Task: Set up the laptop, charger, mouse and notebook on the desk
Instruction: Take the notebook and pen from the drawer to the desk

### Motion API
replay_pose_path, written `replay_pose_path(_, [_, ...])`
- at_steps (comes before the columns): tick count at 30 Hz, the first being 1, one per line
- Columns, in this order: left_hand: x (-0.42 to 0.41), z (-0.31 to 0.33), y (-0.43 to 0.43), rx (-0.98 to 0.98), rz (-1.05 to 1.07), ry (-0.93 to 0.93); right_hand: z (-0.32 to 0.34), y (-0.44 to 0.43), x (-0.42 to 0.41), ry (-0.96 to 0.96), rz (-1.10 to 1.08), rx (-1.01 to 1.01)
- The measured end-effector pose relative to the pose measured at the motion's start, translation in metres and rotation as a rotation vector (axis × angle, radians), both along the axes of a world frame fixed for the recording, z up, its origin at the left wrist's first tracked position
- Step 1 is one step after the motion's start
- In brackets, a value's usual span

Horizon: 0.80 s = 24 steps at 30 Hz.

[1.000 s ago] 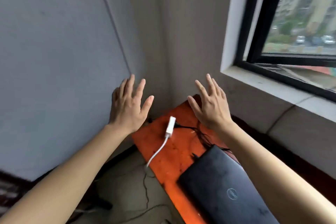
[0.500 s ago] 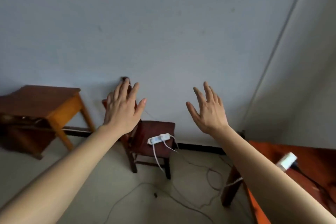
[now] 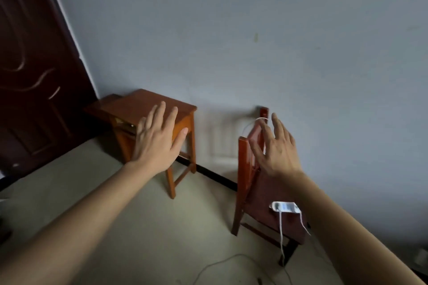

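Hands raised, empty, fingers spread — left hand (image 3: 157, 143) before the desk (image 3: 148, 109), right hand (image 3: 275, 148) over the chair (image 3: 266, 194). No laptop, mouse or notebook visible. White power strip (image 3: 286, 206) on chair seat — probably light, rigid; best gripped by its body, not by the limp cords.

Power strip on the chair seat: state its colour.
White, with white cords; the power strip shows in the head view.

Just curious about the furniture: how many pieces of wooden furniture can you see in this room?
2: a small table by the door, and a chair against the wall, right. More may lie outside the view.
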<state>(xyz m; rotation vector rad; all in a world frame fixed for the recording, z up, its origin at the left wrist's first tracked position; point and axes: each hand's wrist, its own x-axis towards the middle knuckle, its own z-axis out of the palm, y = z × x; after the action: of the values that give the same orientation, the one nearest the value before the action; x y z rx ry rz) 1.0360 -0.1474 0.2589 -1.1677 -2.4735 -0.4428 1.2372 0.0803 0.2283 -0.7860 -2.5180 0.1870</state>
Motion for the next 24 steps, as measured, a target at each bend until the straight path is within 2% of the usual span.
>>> replay_pose_path(6, [-0.112, -0.023, -0.052, 0.026, 0.211, -0.025, -0.017, -0.016, -0.177, -0.079, 0.197, 0.038])
replay_pose_path(10, [-0.210, -0.027, -0.082, -0.002, 0.355, -0.001, -0.028, -0.039, -0.328, -0.093, 0.381, 0.051])
replay_pose_path(20, [-0.438, 0.024, -0.138, -0.023, 0.698, 0.148, 0.013, -0.081, -0.647, -0.033, 0.676, 0.059])
replay_pose_path(24, [-0.503, 0.015, -0.164, 0.002, 0.808, 0.110, 0.010, -0.112, -0.737, -0.031, 0.769, 0.090])
